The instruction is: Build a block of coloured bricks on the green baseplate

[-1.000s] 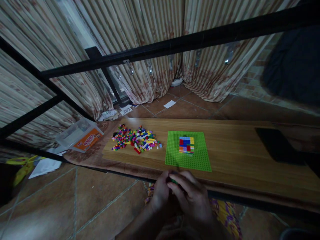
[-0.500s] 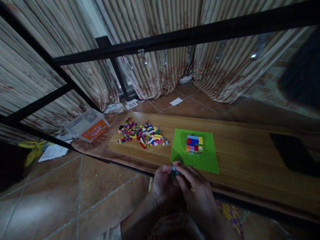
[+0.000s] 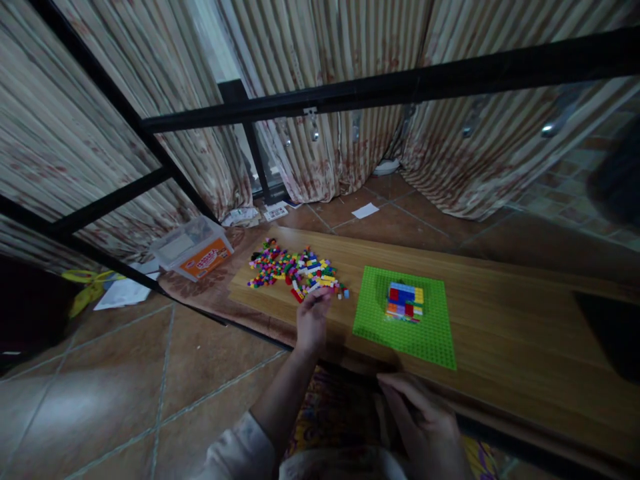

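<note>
My left hand (image 3: 313,323) reaches over the near edge of the pile of loose toy building bricks (image 3: 285,267), its fingers curled together. Whatever they pinch is too small and dim to make out. Lower down, my right hand (image 3: 425,417) hovers by the front edge of the wooden board, thumb and forefinger drawn close at the tips. Anything between them is hidden in shadow. On the green studded baseplate (image 3: 367,313) sits a small multicoloured block of joined bricks (image 3: 405,300), topped with blue, red and yellow pieces.
The long wooden board (image 3: 500,313) carries the bricks and baseplate. A dark flat object (image 3: 605,333) lies at its right. At the left stands a clear plastic box (image 3: 193,250) with an orange label. A black metal bar (image 3: 370,97) crosses before the curtains.
My hands were together around small blue and dark bricks near the board's front edge. They have parted: the left moved forward to the pile, the right drew slightly back and right.
</note>
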### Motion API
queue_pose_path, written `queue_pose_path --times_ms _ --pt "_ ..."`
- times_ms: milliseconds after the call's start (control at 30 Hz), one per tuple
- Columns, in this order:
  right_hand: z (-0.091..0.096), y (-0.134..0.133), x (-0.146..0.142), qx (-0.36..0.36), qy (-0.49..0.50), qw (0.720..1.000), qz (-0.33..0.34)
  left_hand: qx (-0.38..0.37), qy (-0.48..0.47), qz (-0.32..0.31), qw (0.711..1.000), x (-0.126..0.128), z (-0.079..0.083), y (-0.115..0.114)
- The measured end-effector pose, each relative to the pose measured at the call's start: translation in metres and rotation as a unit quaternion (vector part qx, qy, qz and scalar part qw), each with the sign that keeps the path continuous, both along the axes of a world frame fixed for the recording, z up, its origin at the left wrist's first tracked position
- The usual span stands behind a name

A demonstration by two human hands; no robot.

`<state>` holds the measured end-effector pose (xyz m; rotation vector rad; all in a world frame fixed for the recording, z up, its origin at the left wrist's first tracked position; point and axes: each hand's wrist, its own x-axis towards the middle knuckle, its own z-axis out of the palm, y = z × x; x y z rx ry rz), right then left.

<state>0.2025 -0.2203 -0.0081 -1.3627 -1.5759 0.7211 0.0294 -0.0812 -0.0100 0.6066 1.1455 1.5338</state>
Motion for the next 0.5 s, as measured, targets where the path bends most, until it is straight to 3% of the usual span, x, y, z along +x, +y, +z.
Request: queue_pose_path --times_ms 100,233,367,500 --pt "-0.001 -0.003 -0.006 0.000 0.007 1.000 0.009 0.105 0.244 -0.021 0.964 0.002 -0.018 0.016" --pt "-0.002 -0.007 -0.005 0.011 -0.013 0.999 0.047 0.180 0.455 -0.082 0.868 0.008 -0.035 0.025" --pt "-0.006 -0.010 0.001 -0.005 -0.048 0.997 0.061 0.183 0.580 -0.093 0.789 0.013 -0.043 0.028" --pt "-0.016 -0.012 0.004 -0.017 -0.059 0.995 0.084 0.179 0.636 -0.096 0.745 0.014 -0.043 0.029"
